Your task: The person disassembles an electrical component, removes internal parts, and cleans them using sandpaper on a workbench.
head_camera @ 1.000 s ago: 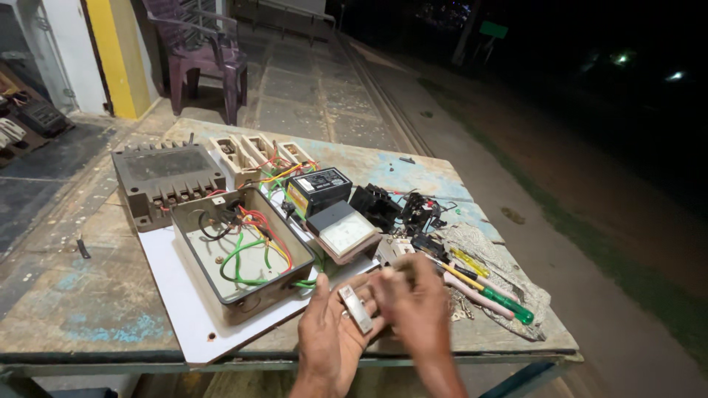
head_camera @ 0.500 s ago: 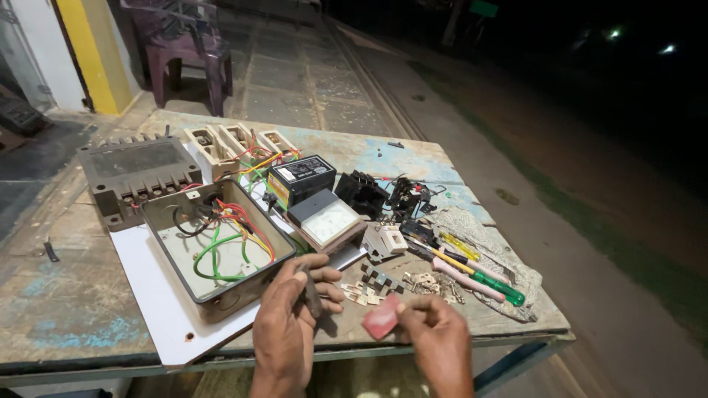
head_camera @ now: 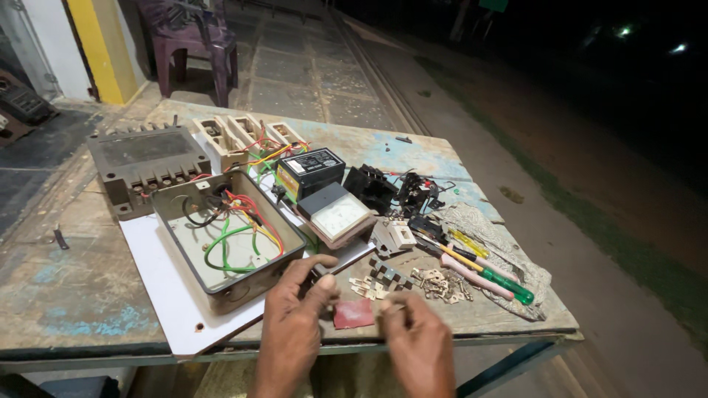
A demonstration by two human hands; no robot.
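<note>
Two hands work at the near edge of the worn table (head_camera: 88, 295), just below the open metal box (head_camera: 225, 247) that holds loops of green, red and black wire. The left hand (head_camera: 295, 324) sits right against the box's near corner, its thumb and forefinger pinched together on a small dark part (head_camera: 321, 271) too small to make out. The right hand (head_camera: 417, 343) lies a little further from the box, fingers curled loosely inward and blurred; whether it holds anything cannot be told. Between the two hands a flat red piece (head_camera: 354, 313) lies on the table top; half a second ago that red piece was up at the right hand's fingertips, so it has been put down, and the left hand has moved from the box's side to its corner.

Beyond the red piece, away from the box, small metal contacts (head_camera: 435, 284) are scattered, and past them lie screwdrivers (head_camera: 479, 269) with yellow, green and pink handles on a grey rag (head_camera: 509, 258). Behind the box stands a grey terminal block (head_camera: 147, 166), and just beside the box on the rag's side rest a black meter (head_camera: 310, 173) and a white-faced gauge (head_camera: 339, 217). A white sheet (head_camera: 169, 295) lies under the box
</note>
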